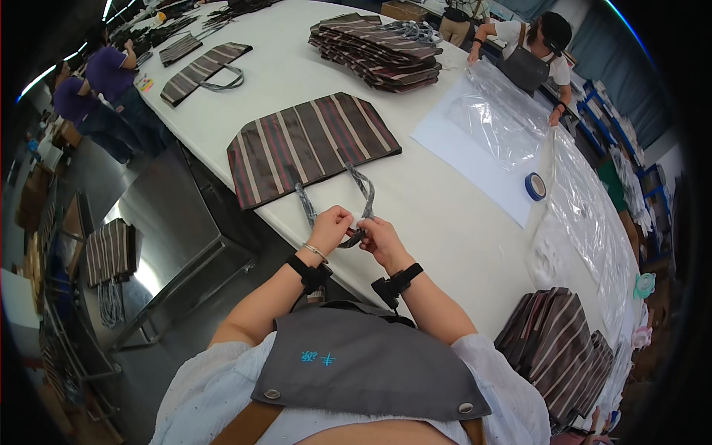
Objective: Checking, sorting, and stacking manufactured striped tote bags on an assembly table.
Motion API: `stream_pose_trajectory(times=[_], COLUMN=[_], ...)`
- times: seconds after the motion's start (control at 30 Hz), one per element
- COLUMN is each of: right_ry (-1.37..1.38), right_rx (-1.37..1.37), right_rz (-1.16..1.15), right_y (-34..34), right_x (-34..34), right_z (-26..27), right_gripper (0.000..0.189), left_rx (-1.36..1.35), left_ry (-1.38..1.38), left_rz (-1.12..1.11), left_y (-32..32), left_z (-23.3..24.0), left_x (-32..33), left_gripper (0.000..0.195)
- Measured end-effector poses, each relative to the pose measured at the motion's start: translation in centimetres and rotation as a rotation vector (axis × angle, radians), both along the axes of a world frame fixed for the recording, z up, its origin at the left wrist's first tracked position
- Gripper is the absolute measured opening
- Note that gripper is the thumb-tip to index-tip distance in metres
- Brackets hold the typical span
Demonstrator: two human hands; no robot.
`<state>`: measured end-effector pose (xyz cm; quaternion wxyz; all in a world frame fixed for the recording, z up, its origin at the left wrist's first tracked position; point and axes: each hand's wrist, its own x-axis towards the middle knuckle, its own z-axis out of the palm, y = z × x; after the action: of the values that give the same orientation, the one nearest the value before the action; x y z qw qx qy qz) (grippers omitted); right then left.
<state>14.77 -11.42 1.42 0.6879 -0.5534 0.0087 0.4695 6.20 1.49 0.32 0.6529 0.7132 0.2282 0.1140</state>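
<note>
A striped bag (311, 142) in brown, beige and red lies flat on the white table (445, 222), its handle side towards me. Its handle (368, 192), wrapped in clear plastic, reaches over the table's near edge. My left hand (332, 229) pinches the handle loop from the left. My right hand (384, 239) grips the same loop from the right, fingertips close to those of the left. The fingers partly hide the loop between them. Both wrists wear black straps with small devices.
Striped bags are stacked at the back (375, 53) and at the near right (556, 345). Blue tape (535, 186) lies beside clear plastic sheeting (489, 117), which a co-worker holds. A metal table (172, 222) at left bears more bags (111, 253). People stand beyond it.
</note>
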Motion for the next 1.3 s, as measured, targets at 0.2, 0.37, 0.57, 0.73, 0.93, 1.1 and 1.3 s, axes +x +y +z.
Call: stream_pose_trajectory(times=[0.2, 0.37, 0.57, 0.73, 0.93, 1.1, 1.3], right_ry=[0.018, -0.028, -0.036, 0.284, 0.390, 0.354, 0.387], right_rx=[-0.044, 0.103, 0.106, 0.219, 0.289, 0.183, 0.110], right_rz=[0.007, 0.129, 0.247, 0.116, 0.061, 0.008, -0.319], right_y=[-0.3, -0.1, -1.8, -3.3, -4.7, -7.4, -14.0], right_x=[0.5, 1.1, 2.1, 1.5, 3.5, 4.2, 3.8], right_z=[0.0, -0.1, -2.7, -2.8, -4.1, -4.4, -2.1], right_gripper=[0.009, 0.015, 0.018, 0.020, 0.019, 0.017, 0.020], left_rx=[-0.141, -0.162, -0.183, 0.000, 0.357, 0.005, 0.952], left_ry=[0.027, 0.105, 0.168, 0.178, -0.001, 0.179, 0.216], left_rz=[-0.036, -0.155, -0.321, -0.290, -0.246, -0.595, 0.002], left_y=[0.3, 2.9, 2.4, 0.3, -1.4, -0.2, 18.4], left_z=[0.7, 1.8, 2.2, 1.1, -0.5, -0.2, -0.6], left_x=[0.2, 0.1, 0.4, 1.2, 3.9, 6.0, 9.5], left_gripper=[0.016, 0.018, 0.022, 0.014, 0.010, 0.018, 0.030])
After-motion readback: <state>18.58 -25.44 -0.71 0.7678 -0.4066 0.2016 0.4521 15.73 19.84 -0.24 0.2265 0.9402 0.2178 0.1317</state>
